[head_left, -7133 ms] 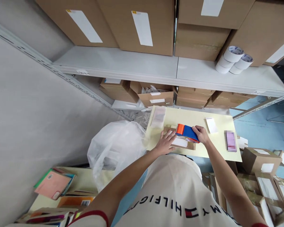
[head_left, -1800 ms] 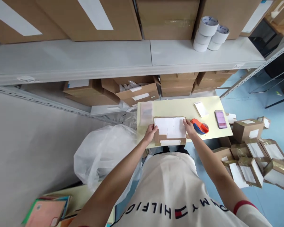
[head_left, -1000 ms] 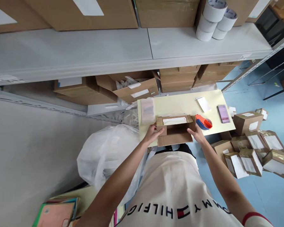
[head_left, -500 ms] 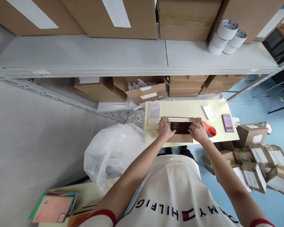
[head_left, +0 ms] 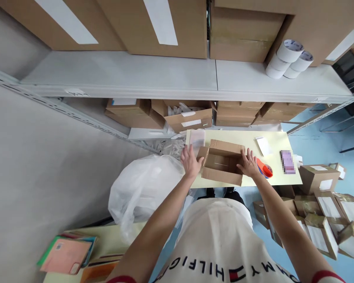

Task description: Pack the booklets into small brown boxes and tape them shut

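Note:
A small brown cardboard box (head_left: 222, 162) stands open, flaps up, on the pale yellow table (head_left: 247, 138). My left hand (head_left: 191, 161) is just left of the box with its fingers spread, touching or nearly touching the left flap. My right hand (head_left: 248, 164) lies flat and open against the box's right side. An orange and blue tape dispenser (head_left: 264, 169) sits on the table just right of my right hand.
A clear packet (head_left: 197, 138), a white slip (head_left: 263, 145) and a blurred pink item (head_left: 288, 161) lie on the table. Several taped boxes (head_left: 324, 214) are piled on the floor at right. A white plastic bag (head_left: 141, 188) bulges at left. Shelves hold cartons and tape rolls (head_left: 289, 59).
The tape dispenser was set down on the table. The box was turned over and now stands with its open side up. My left hand has come off it with fingers spread.

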`<state>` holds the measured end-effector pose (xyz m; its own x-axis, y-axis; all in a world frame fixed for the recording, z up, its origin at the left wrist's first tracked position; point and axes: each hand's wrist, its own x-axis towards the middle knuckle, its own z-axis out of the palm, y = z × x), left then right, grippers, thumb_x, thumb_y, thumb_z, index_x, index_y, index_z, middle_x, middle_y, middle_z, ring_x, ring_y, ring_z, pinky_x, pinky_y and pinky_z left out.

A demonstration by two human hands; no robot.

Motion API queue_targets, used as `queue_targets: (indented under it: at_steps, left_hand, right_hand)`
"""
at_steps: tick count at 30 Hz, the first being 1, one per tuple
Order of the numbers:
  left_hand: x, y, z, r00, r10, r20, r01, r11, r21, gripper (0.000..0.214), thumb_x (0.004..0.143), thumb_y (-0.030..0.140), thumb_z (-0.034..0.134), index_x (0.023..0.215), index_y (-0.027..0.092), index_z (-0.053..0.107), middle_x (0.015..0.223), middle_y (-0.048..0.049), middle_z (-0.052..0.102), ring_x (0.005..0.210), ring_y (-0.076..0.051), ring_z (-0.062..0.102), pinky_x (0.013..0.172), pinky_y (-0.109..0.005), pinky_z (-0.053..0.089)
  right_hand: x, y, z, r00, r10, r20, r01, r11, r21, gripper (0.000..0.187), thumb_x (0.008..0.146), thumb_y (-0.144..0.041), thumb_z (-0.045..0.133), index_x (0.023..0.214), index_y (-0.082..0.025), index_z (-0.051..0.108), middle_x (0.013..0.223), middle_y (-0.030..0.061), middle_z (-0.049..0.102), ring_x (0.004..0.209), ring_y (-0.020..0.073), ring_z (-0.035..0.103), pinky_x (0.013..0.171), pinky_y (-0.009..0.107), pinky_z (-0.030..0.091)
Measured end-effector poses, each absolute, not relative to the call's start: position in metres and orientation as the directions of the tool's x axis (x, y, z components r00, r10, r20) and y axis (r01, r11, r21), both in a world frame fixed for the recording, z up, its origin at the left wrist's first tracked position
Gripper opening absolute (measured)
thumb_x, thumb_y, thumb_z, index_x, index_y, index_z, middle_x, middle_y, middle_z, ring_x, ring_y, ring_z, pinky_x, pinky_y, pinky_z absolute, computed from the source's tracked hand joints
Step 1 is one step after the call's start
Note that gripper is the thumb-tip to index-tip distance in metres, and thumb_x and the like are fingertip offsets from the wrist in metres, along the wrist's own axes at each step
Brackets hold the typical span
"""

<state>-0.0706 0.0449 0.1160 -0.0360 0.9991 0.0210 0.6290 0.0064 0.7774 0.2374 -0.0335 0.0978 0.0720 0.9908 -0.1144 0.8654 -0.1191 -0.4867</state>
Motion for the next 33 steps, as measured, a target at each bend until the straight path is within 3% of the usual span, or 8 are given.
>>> queue_targets:
  at_steps: [3,6,12,16,22,27,30,33]
  left_hand:
    - [-0.063,0.033,0.109,0.224,0.973,-0.048,0.640,-0.109,0.761,0.043,0.087,0.032,0.053,0.128,0.018,0.057,0.133,-0.0160,0.059,0.130,-0.034,0.048,0.113,-0.050,0.033]
    - [-0.055,0.013,0.091,0.339,0.923,-0.180,0.589,-0.060,0.806,0.051,0.090,0.039,0.048,0.135,0.016,0.050,0.131,-0.0161,0.061,0.123,-0.033,0.056,0.106,-0.048,0.041]
    - [-0.037,-0.010,0.060,0.441,0.860,-0.256,0.430,0.048,0.902,0.073,0.091,0.051,0.045,0.151,0.014,0.027,0.154,-0.0164,0.036,0.142,-0.029,0.035,0.116,-0.043,0.030]
    - [-0.036,0.002,0.056,0.491,0.828,-0.271,0.405,0.058,0.913,0.076,0.088,0.057,0.048,0.149,0.015,0.031,0.156,-0.0153,0.032,0.146,-0.029,0.028,0.119,-0.041,0.025]
    - [-0.066,0.060,0.056,0.112,0.976,-0.189,0.543,0.099,0.834,0.046,0.092,0.040,0.045,0.131,0.017,0.053,0.140,-0.0150,0.053,0.137,-0.029,0.041,0.116,-0.047,0.029]
    - [-0.067,0.122,0.041,-0.267,0.892,-0.364,0.631,0.447,0.634,0.072,0.080,0.031,0.065,0.141,0.006,0.037,0.143,-0.0296,0.041,0.136,-0.044,0.034,0.105,-0.058,0.034]
    - [-0.059,0.145,0.026,-0.340,0.821,-0.458,0.562,0.568,0.601,0.084,0.070,0.023,0.075,0.141,0.003,0.034,0.142,-0.0332,0.038,0.135,-0.048,0.034,0.103,-0.059,0.034]
    - [-0.059,0.152,0.016,-0.289,0.823,-0.490,0.515,0.565,0.645,0.077,0.063,0.016,0.078,0.132,0.005,0.044,0.131,-0.0288,0.052,0.128,-0.043,0.046,0.103,-0.051,0.038]
  right_hand:
    - [0.226,-0.063,0.093,0.180,0.981,-0.067,0.838,-0.189,-0.513,0.097,0.084,-0.068,0.049,0.154,-0.013,0.011,0.161,0.0238,0.003,0.148,0.0436,0.000,0.110,0.073,0.012]
    - [0.214,-0.094,0.083,0.178,0.981,-0.080,0.771,-0.189,-0.608,0.118,0.075,-0.072,0.058,0.154,-0.010,-0.005,0.161,0.0261,-0.001,0.148,0.0414,0.000,0.112,0.067,0.019]
    - [0.219,-0.100,0.072,0.307,0.951,-0.037,0.690,-0.250,-0.679,0.126,0.069,-0.070,0.066,0.154,-0.012,-0.006,0.159,0.0250,0.016,0.147,0.0384,0.018,0.115,0.060,0.025]
    - [0.237,-0.089,0.076,0.318,0.947,-0.039,0.720,-0.268,-0.640,0.122,0.069,-0.070,0.067,0.154,-0.013,0.001,0.157,0.0238,0.022,0.145,0.0391,0.023,0.115,0.059,0.024]
    - [0.239,-0.093,0.085,0.316,0.946,-0.072,0.781,-0.302,-0.547,0.120,0.071,-0.068,0.066,0.154,-0.015,-0.003,0.157,0.0229,0.022,0.144,0.0412,0.023,0.112,0.060,0.029]
    - [0.235,-0.095,0.098,0.346,0.928,-0.141,0.789,-0.369,-0.492,0.116,0.073,-0.067,0.065,0.155,-0.016,0.000,0.158,0.0203,0.021,0.145,0.0385,0.023,0.115,0.056,0.029]
    - [0.235,-0.094,0.103,0.357,0.919,-0.165,0.788,-0.391,-0.475,0.113,0.074,-0.066,0.064,0.155,-0.016,0.002,0.158,0.0192,0.021,0.145,0.0386,0.023,0.114,0.056,0.029]
    - [0.235,-0.094,0.102,0.350,0.922,-0.164,0.796,-0.385,-0.467,0.111,0.076,-0.064,0.064,0.155,-0.018,0.000,0.159,0.0180,0.019,0.145,0.0384,0.023,0.114,0.056,0.029]
